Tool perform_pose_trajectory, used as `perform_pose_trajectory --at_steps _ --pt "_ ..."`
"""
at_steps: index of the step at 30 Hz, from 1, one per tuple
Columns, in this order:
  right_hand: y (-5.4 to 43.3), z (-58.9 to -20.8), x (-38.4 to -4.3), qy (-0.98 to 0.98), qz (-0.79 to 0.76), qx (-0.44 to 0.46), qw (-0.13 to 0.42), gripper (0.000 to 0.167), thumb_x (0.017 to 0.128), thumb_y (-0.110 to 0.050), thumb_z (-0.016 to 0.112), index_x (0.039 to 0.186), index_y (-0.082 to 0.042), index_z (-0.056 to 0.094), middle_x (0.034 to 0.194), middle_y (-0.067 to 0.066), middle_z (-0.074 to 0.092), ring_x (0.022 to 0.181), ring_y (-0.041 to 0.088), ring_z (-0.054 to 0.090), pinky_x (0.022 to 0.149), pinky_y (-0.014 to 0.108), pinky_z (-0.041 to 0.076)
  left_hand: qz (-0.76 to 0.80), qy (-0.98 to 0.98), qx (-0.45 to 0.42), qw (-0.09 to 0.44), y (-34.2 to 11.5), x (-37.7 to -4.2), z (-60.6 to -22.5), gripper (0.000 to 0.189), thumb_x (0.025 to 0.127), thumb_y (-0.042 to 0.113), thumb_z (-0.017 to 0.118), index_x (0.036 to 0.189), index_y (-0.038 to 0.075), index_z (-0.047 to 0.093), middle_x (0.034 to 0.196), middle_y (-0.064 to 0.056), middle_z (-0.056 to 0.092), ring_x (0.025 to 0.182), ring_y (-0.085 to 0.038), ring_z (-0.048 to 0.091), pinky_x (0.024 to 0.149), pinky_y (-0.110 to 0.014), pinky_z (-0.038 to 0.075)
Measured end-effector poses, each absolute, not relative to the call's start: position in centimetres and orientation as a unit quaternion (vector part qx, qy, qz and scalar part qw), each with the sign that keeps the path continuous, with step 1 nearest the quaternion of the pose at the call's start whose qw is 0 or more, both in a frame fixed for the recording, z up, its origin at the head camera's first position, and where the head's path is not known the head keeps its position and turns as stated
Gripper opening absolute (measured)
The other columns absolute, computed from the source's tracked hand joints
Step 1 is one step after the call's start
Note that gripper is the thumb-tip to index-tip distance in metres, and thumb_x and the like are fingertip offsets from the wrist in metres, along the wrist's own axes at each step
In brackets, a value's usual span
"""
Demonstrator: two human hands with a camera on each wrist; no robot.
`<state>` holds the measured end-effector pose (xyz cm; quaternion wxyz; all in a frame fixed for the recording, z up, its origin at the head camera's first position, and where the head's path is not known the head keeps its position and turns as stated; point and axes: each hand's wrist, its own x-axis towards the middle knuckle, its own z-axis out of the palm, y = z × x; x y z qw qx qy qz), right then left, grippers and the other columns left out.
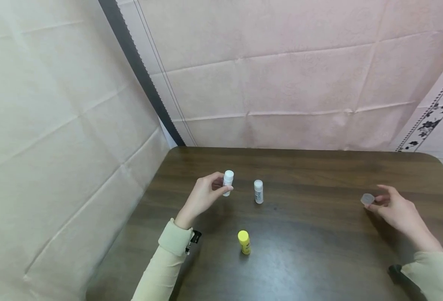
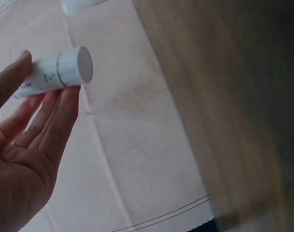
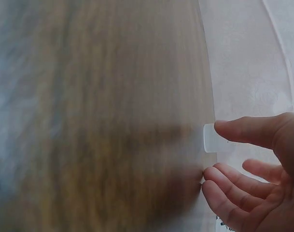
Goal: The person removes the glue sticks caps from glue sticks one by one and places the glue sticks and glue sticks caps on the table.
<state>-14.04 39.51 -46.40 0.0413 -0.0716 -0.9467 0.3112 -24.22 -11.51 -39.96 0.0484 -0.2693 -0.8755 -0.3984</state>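
My left hand [image 1: 203,193] grips a white glue stick [image 1: 228,179] upright, between thumb and fingers, above the table. Its white cap and part of the label show in the left wrist view. My right hand [image 1: 398,211] pinches a small cylinder with a translucent round end [image 1: 367,199], which looks like another glue stick. The thumb lies against its side in the right wrist view, several other fingers are spread apart from it, and the rest of the cylinder is mostly hidden. Near the left hand stands a white glue stick with a clear cap [image 1: 258,192].
A yellow glue stick [image 1: 244,242] stands on the brown wooden table [image 1: 311,251], nearer to me. Pale cloth [image 1: 281,83] hangs behind the table's far edge, and another cloth [image 1: 63,138] hangs along the left side.
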Motion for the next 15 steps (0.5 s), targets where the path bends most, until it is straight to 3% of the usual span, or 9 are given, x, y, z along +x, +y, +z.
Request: perform_pose_trajectory --at_steps 6,15 --pt "39.8 -46.5 -13.5 -0.941 0.322 -0.096 0.027 0.095 0.097 -0.037 0.067 0.147 0.021 0.012 0.128 0.04 0.053 0.112 0.062 0.047 0.087 0.07 0.037 -0.411 -0.878 -0.242 0.04 -12.0 -25.3 -41.4 0.03 0.088 0.02 0.08 0.111 0.005 0.068 0.103 -0.007 0.072 0.095 -0.022 0.071 0.085 -0.039 0.057" --pt "39.8 -46.7 -12.6 -0.94 0.324 -0.101 0.043 0.091 0.095 -0.035 0.07 0.145 0.021 0.019 0.125 0.04 0.054 0.106 0.056 0.058 0.08 0.061 0.044 -0.415 -0.886 -0.206 0.01 -12.6 -26.9 -43.7 0.028 0.09 0.019 0.079 0.109 0.003 0.067 0.104 -0.009 0.071 0.096 -0.024 0.07 0.086 -0.041 0.057"
